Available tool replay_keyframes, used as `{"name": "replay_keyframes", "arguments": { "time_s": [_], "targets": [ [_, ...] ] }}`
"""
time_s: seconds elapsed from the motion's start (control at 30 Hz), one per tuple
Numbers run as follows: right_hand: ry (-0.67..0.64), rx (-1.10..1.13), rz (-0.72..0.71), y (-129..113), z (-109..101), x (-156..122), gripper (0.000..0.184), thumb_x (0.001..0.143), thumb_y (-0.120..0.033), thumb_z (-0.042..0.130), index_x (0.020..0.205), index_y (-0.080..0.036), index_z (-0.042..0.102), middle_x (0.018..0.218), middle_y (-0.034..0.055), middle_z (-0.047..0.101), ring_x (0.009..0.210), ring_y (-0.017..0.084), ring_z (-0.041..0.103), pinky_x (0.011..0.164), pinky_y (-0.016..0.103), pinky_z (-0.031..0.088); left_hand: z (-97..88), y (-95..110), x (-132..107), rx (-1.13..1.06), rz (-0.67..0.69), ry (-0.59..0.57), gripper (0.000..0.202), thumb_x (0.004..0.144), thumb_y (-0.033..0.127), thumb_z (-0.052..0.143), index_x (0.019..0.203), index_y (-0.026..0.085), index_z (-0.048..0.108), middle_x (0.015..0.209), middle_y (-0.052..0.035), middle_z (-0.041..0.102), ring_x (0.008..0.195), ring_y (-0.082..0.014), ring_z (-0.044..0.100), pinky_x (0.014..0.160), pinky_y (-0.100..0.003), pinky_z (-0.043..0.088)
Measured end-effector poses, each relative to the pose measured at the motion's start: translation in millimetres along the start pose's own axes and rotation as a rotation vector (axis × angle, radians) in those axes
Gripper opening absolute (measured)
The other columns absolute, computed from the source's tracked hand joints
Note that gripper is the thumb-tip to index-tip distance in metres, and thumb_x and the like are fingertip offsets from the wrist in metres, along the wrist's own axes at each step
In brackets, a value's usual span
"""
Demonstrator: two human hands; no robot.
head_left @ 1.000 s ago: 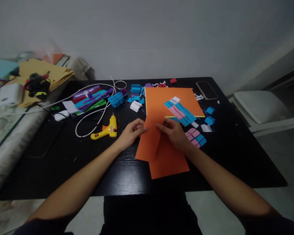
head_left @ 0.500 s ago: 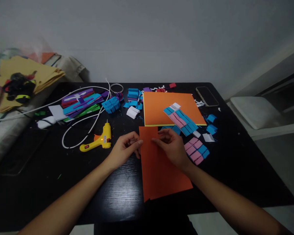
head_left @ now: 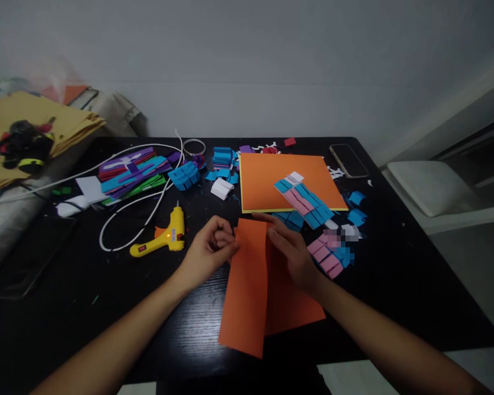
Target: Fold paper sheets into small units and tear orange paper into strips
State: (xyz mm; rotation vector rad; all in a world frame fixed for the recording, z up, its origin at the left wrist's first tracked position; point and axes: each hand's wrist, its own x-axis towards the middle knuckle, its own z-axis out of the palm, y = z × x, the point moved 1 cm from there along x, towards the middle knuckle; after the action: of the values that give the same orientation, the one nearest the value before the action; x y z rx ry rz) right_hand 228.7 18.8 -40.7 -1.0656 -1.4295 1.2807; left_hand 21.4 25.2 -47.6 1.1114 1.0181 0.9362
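Between my hands is an orange paper sheet point(head_left: 246, 291), its long left part folded over as a raised flap above the wider part on the table. My left hand point(head_left: 212, 247) pinches the upper left edge, thumb in front and fingers curled. Gripping the sheet near the top of the fold is my right hand point(head_left: 292, 252), with some fingertips hidden by the paper. Just beyond lies a stack of orange sheets point(head_left: 267, 173) with a yellow edge underneath. A blue and pink paper strip piece point(head_left: 304, 200) rests on it. Another pink and blue piece point(head_left: 327, 254) sits beside my right wrist.
A yellow glue gun point(head_left: 164, 236) lies left of my left hand, its light glowing. Behind it are a white cable point(head_left: 102, 225) and colored paper strips point(head_left: 132, 170). A phone point(head_left: 349, 161) rests at the back right. Blue paper pieces point(head_left: 185, 175) and scraps are scattered about.
The left part of the orange sheet has lifted and swung toward me as a flap. My right hand has shifted from on top of the paper to its right side.
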Motion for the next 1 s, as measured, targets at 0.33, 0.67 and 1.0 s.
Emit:
{"name": "replay_keyframes", "arguments": {
  "time_s": [0.33, 0.67, 1.0],
  "targets": [
    [-0.325, -0.038, -0.047, -3, -16, 10, 0.060, 0.080, -0.025, 0.083, 0.136, -0.028, 0.065, 0.137, 0.0088, 0.071, 0.122, 0.027, 0.072, 0.102, 0.043, 0.059, -2.2, 7, -3, 0.182, 0.063, -0.129, 0.006, 0.086, 0.022, 0.067, 0.084, 0.017, 0.064, 0.068, 0.0030, 0.054, 0.061, -0.0098, 0.045, 0.056, -0.022, 0.032],
    [-0.558, 0.023, -0.010, 5, -19, 16, 0.029, 0.077, -0.040, 0.092, 0.098, -0.022, 0.082, 0.102, 0.0055, 0.079, 0.096, 0.021, 0.077, 0.087, 0.036, 0.061, -10.2, 22, -6, 0.364, -0.029, -0.495, 0.019, 0.091, 0.036, 0.068, 0.091, 0.017, 0.067, 0.081, -0.0003, 0.061, 0.069, -0.0132, 0.051, 0.061, -0.024, 0.036],
    [-0.312, -0.201, 0.028, 3, -12, 10, 0.038, 0.085, -0.048, 0.085, 0.066, -0.019, 0.068, 0.064, -0.0025, 0.058, 0.064, 0.014, 0.055, 0.061, 0.029, 0.042, -3.8, 21, -15, 0.584, 0.118, -0.370, 0.023, 0.087, 0.033, 0.076, 0.082, 0.018, 0.059, 0.077, 0.0035, 0.055, 0.064, -0.0102, 0.045, 0.057, -0.024, 0.033]
  ]
}}
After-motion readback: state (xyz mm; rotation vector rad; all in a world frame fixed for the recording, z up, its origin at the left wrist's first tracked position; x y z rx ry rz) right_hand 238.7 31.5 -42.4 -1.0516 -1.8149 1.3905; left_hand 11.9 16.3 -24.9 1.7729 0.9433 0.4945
